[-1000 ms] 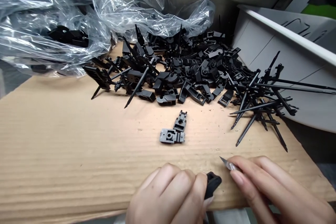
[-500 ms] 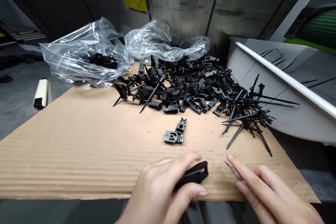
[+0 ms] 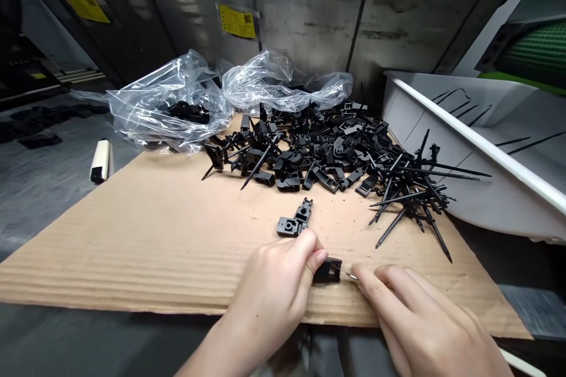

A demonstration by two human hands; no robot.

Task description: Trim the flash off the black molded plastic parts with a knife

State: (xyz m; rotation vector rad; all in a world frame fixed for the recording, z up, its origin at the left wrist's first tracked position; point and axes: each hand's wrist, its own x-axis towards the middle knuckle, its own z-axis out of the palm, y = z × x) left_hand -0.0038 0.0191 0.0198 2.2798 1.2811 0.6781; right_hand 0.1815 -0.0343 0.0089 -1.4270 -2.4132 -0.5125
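My left hand (image 3: 278,277) is closed, its thumb and fingers pinching a black plastic part (image 3: 328,270) just above the cardboard sheet (image 3: 177,235). The part's end with a small opening faces right; the rest is covered by my fingers. Close by on the right, my right hand (image 3: 420,312) pinches a small pointed metal blade (image 3: 352,276). Only the blade's tip shows, right at the open end of the part; whether they touch I cannot tell. Behind my left hand lie black plastic pieces (image 3: 289,225), partly covered by its fingers.
A heap of black plastic parts (image 3: 318,147) covers the back of the cardboard. Spiky black sprues (image 3: 411,197) pile up at the right, beside a grey bin (image 3: 411,112). Clear plastic bags (image 3: 172,94) lie at the back left. A white-and-black object (image 3: 101,160) rests at far left.
My hands have come closer together, bringing the blade to the end of the plastic part. My left fingers have tightened round the part, and the view has shifted slightly.
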